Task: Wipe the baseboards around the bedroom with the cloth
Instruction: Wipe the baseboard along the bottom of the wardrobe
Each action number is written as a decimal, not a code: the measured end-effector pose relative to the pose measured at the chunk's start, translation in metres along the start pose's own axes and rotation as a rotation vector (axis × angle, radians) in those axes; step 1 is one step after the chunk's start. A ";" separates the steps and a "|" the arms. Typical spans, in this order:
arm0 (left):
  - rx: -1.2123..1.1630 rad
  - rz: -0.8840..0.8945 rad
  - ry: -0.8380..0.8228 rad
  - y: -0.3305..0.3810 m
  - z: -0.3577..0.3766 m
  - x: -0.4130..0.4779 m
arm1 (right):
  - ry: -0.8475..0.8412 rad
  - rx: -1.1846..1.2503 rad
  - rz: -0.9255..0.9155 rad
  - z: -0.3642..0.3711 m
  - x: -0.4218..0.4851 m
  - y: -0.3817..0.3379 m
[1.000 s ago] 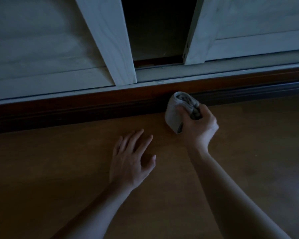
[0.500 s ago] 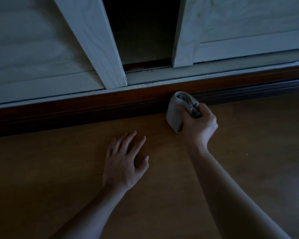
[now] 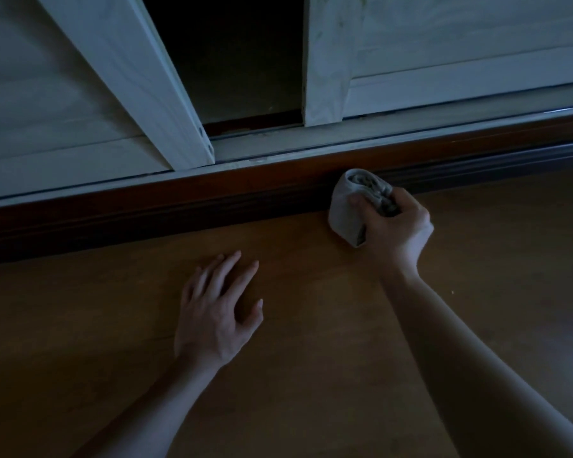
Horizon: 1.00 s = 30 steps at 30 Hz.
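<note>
Rightward along the baseboard (image 3: 179,209) the cloth (image 3: 344,209) has slid since a second ago, and it now sits below the inner edge of the right sliding wardrobe door (image 3: 444,44). It is a grey bunched wad, pressed against the dark wooden baseboard's face where that meets the floor (image 3: 311,375). The right hand (image 3: 397,229) grips the cloth, with fingers and thumb curled tightly round it. The left hand (image 3: 215,315) has stayed in place, palm down on the wooden floor with its fingers spread, well apart from the cloth. Above, the left sliding door (image 3: 129,77) stands apart from the right one, leaving a dark opening (image 3: 239,54).
</note>
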State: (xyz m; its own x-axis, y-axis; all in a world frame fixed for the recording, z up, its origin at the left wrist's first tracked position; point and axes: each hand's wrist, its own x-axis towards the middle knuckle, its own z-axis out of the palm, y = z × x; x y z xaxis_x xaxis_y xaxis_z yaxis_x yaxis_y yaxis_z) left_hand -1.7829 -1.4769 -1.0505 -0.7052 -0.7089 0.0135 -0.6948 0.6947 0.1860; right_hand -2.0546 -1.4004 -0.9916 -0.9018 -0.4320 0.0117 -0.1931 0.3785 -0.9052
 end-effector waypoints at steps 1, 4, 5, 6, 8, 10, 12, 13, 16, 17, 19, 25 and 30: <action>0.001 0.001 0.002 0.000 0.000 0.000 | 0.010 -0.002 0.004 -0.005 0.003 0.001; 0.009 0.001 0.003 0.000 0.000 -0.001 | 0.067 -0.002 0.034 -0.017 0.012 0.004; 0.010 0.002 0.002 0.000 0.001 0.000 | 0.093 -0.003 0.049 -0.019 0.014 0.006; 0.009 0.004 0.001 0.000 0.000 0.000 | 0.114 -0.007 0.059 -0.020 0.015 0.007; 0.007 0.007 0.006 0.001 0.000 0.000 | 0.142 -0.013 0.070 -0.017 0.013 0.007; 0.012 0.008 0.013 0.002 -0.001 0.000 | 0.128 0.001 0.075 -0.009 0.007 0.004; 0.019 0.006 0.010 0.002 -0.001 0.000 | 0.063 0.019 0.075 0.002 -0.002 -0.002; 0.020 0.004 0.010 0.002 -0.001 0.001 | 0.023 0.020 0.068 0.009 -0.007 -0.004; 0.031 -0.002 0.011 0.003 -0.001 0.002 | -0.027 0.044 0.075 0.030 -0.021 -0.010; 0.038 -0.003 0.009 0.004 -0.001 0.002 | -0.030 0.060 0.080 0.036 -0.025 -0.011; 0.044 -0.003 0.015 0.004 -0.002 0.002 | -0.046 0.070 0.057 0.047 -0.033 -0.014; 0.022 0.003 0.017 0.005 -0.003 0.001 | -0.072 0.022 0.046 0.028 -0.019 -0.012; -0.005 0.014 0.014 0.004 -0.003 0.000 | 0.028 -0.027 0.065 -0.015 0.009 -0.001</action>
State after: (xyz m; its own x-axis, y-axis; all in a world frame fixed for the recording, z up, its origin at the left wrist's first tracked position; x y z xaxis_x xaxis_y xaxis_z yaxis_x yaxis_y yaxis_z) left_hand -1.7855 -1.4749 -1.0466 -0.7125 -0.7011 0.0296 -0.6846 0.7037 0.1902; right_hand -2.0687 -1.3927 -0.9846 -0.9230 -0.3832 -0.0346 -0.1439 0.4271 -0.8927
